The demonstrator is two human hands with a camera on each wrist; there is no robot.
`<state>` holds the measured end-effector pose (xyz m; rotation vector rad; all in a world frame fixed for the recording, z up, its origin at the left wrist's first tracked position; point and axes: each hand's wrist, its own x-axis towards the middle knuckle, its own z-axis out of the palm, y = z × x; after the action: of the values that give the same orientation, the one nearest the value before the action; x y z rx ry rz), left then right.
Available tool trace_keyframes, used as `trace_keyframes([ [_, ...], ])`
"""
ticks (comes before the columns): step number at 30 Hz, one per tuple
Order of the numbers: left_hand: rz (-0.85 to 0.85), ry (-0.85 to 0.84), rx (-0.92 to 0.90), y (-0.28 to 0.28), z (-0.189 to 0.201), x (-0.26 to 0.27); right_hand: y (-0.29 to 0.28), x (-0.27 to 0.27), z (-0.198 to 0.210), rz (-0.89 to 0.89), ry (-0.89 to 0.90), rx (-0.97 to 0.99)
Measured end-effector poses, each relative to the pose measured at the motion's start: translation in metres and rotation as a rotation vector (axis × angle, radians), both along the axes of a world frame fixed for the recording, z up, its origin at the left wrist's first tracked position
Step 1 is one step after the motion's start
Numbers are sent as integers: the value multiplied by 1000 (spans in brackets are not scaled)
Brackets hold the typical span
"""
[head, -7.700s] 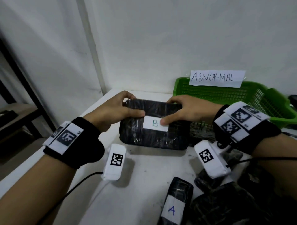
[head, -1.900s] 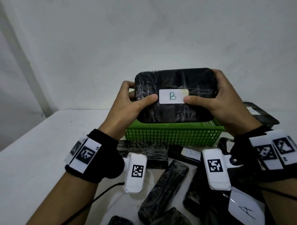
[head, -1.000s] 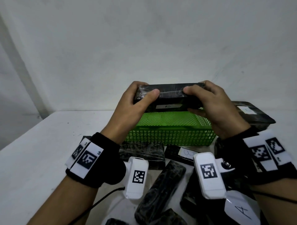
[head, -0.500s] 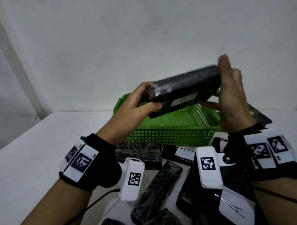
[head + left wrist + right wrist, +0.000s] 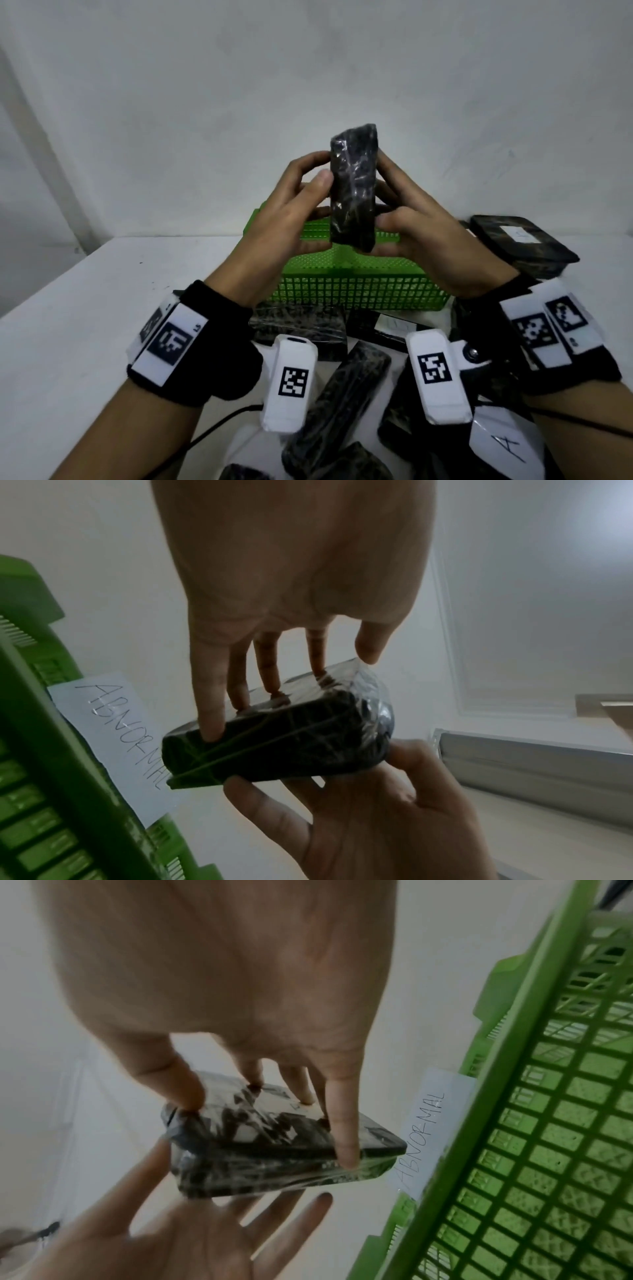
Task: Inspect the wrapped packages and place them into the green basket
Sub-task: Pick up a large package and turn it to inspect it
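Observation:
A black package wrapped in clear film stands on end in the air above the green basket. My left hand holds its left side, thumb on the near narrow edge. My right hand holds the right side, thumb low on the near edge. In the left wrist view, my left fingertips press one broad face of the package. In the right wrist view, my right fingers lie on the opposite face of the package. Its label is hidden from the head view.
Several more wrapped packages lie on the white table in front of the basket, such as a long package and one labelled A. Another labelled package sits at the back right. A paper sign reading ABNORMAL hangs on the basket rim.
The package was held flat with its B label facing me, then tipped edge-on. Now it is turned up on end between both hands, still above the basket.

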<state>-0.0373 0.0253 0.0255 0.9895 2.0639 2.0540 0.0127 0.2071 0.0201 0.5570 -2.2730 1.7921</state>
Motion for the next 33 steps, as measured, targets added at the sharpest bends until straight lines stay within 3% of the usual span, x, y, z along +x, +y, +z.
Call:
trace_keyframes([
  [8,-25,-43,43,-1,0,1,-3,-3,-5,-128,109,50],
  [14,-63,-105,57,-4,-2,-4,-2,-7,-8,-214,226,225],
  [19,-37,-113,144,-7,0,-9,1,-6,-8,-159,271,302],
  [26,-93,-311,262,-19,-4,-22,-2,0,-6,-64,165,239],
  [28,-41,-244,236,-18,-7,-23,-3,1,-4,-155,132,212],
  [33,45,158,-37,-8,-16,-21,-4,-8,-9,-237,-10,23],
])
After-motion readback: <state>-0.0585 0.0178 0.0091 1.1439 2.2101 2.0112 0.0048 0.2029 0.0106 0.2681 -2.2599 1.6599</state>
